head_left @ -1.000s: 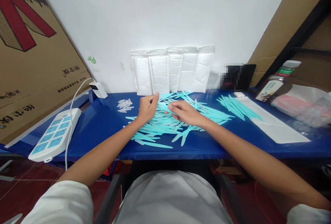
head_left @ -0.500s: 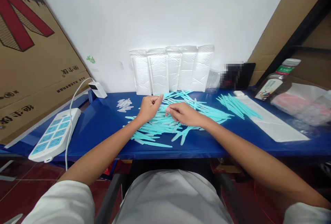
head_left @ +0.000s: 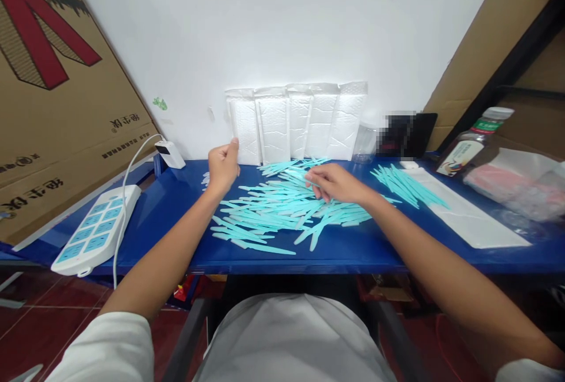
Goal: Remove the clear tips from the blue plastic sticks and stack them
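Note:
A broad heap of slim turquoise eyebrow razors [head_left: 265, 217] covers the middle of the blue table. My right hand [head_left: 333, 183] is over the back right of this heap, thumb and fingers pinched on one turquoise razor that points left. My left hand [head_left: 223, 165] is raised left of the heap, curled closed with the thumb on top. Whatever lies in its fingers is hidden. Behind that hand a small pile of clear plastic caps [head_left: 205, 179] shows only in part. More razors [head_left: 408, 185] lie in a neater bunch at the right.
White padded mailers [head_left: 273, 126] lean on the wall. A clear cup [head_left: 365, 142], a dark screen [head_left: 424, 135] and a bottle [head_left: 468, 143] stand at the back right. One flat mailer [head_left: 481, 217] lies at the right. A power strip [head_left: 97, 229] with a cable is at the left.
My left hand has left the heap and moved left and up, toward the clear caps, partly covering them. My right hand has shifted right and slightly back. The hands are now farther apart.

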### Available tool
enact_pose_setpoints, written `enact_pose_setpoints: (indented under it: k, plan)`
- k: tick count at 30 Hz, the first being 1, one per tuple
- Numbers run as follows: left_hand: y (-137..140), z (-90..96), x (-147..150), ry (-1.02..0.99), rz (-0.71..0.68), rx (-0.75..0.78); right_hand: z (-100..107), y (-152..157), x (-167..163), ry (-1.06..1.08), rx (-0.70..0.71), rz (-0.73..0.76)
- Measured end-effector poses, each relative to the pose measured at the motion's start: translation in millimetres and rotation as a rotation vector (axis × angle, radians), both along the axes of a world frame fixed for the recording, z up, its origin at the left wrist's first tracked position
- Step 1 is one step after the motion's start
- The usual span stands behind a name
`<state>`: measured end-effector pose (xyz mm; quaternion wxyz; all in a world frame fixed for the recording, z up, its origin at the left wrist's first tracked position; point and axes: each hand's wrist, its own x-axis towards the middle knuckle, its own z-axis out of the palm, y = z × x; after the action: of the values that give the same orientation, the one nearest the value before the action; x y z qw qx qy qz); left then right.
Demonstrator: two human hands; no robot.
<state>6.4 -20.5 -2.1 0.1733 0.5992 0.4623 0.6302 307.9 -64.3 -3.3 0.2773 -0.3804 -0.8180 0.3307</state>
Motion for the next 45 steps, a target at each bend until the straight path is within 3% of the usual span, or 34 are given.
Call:
enact_pose_setpoints:
  k: [5, 10, 14, 18, 24, 27, 30, 34, 37, 40, 45]
  plan:
    - [7.4, 2.5, -13.3, 0.141, -0.049, 0.011, 9.0, 29.5, 58.5, -0.238, 0.189, -0.289]
    - [1.8, -4.3, -2.7, 0.344, -0.107, 0.038, 13.7, 48.6, 146.7, -0.624, 0.024, -0.704]
    - [-1.0, -2.3, -1.1, 0.399, -0.110, 0.057, 6.1, 55.0, 198.3, -0.719, -0.169, -0.884]
    - [-2.0, -0.2, -1.4, 0.402, -0.099, 0.063, 2.6, 54.5, 202.8, -0.760, -0.258, -0.983]
    - [-1.3, 2.2, -4.9, 0.459, -0.052, 0.099, 13.0, 43.9, 173.2, -0.859, -0.128, -1.159]
    - [-1.2, 4.2, -6.6, 0.470, -0.052, 0.098, 15.4, 42.4, 157.9, -0.782, 0.051, -1.091]
    - [0.7, 4.6, -8.1, 0.466, -0.075, 0.078, 9.9, 42.7, 123.3, -0.538, 0.301, -0.799]
    - [7.9, 2.7, -16.3, 0.580, -0.155, 0.006, -8.4, 36.4, 47.5, -0.268, 0.383, -0.313]
    - [15.0, 3.0, -33.0, 0.745, -0.170, -0.104, -21.6, 29.8, 3.7, -0.233, 0.394, -0.104]
    - [20.7, 6.9, -56.7, 0.913, -0.055, -0.271, -28.3, 31.5, -3.5, -0.244, 0.392, -0.064]
    - [27.2, 14.5, -89.4, 1.220, 0.214, -0.604, -32.2, 50.8, 37.0, -0.196, 0.375, -0.296]
